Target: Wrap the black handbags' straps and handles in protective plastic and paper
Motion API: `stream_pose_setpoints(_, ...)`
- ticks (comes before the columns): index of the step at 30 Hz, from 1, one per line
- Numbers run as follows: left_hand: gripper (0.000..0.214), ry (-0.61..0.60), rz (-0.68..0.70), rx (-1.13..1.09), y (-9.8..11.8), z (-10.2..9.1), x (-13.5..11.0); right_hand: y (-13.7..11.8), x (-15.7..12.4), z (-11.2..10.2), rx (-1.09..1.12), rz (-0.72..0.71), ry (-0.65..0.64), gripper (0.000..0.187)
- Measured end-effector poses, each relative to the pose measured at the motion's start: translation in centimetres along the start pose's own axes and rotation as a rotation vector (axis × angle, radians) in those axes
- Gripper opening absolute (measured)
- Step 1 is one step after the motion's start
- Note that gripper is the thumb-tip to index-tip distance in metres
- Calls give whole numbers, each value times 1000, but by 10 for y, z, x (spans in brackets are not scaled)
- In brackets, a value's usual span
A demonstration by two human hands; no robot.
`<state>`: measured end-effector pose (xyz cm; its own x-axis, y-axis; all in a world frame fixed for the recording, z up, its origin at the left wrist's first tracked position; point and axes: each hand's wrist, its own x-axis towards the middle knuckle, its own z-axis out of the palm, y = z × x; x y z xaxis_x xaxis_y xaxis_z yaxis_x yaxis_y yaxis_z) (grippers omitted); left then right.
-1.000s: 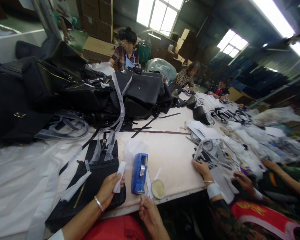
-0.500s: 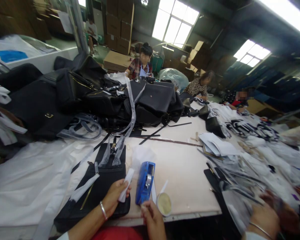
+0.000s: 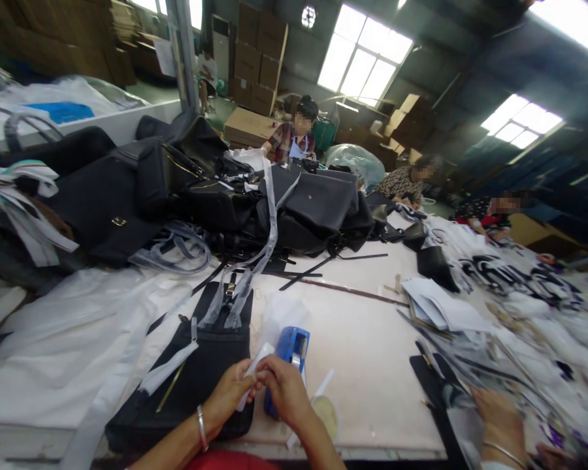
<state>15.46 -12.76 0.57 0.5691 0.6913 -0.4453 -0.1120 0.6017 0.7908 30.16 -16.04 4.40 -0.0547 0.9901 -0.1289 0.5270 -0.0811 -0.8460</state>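
Observation:
My left hand (image 3: 231, 390) grips a folded white strip (image 3: 263, 354), perhaps paper or thin foam, above a black backpack (image 3: 210, 365). Against the strip, the fingers of my right hand (image 3: 285, 386) are pinched together; whatever is between them is too small to make out. Just behind my right hand stands a blue tape dispenser (image 3: 298, 338), partly covered by it. The backpack lies flat, with clear wrap on its straps and a white wrap (image 3: 169, 369) on a zip pull. A round tan disc (image 3: 326, 412) sits partly behind my right forearm.
Black bags (image 3: 318, 196) are heaped across the back of the table. White sheets (image 3: 441, 307) lie to the right. At the lower right, another person's hand (image 3: 500, 418) is on a black piece with clear wrap. Several other people sit farther off.
My right hand has moved from the front end of the tape dispenser up and left to the white strip in my left hand. The camera view has shifted slightly left.

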Motion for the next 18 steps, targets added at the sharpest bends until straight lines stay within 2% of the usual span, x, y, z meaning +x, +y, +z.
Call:
stream_pose_setpoints(4, 23, -23, -46, 40, 3, 0, 1, -3, 3, -4, -40, 26, -40, 19)
stream_pose_setpoints(6, 22, -35, -70, 60, 4, 0, 1, -2, 5, -6, -32, 54, -47, 25)
stream_pose_setpoints(8, 24, -45, -72, 75, 3, -1, 2, 1, 7, -7, 6, 93, -39, 33)
stream_pose_setpoints(12, 25, -53, -31, 136, 1, -2, 4, 12, 10, -6, 117, 165, 3, 35)
stream_pose_setpoints(14, 31, -10, -32, 208, -1, 0, 6, 18, 10, -3, 179, 183, 7, 37)
stream_pose_setpoints(18, 47, 163, -88, 270, -3, 6, 12, 23, 9, 5, 238, 197, 50, 37)
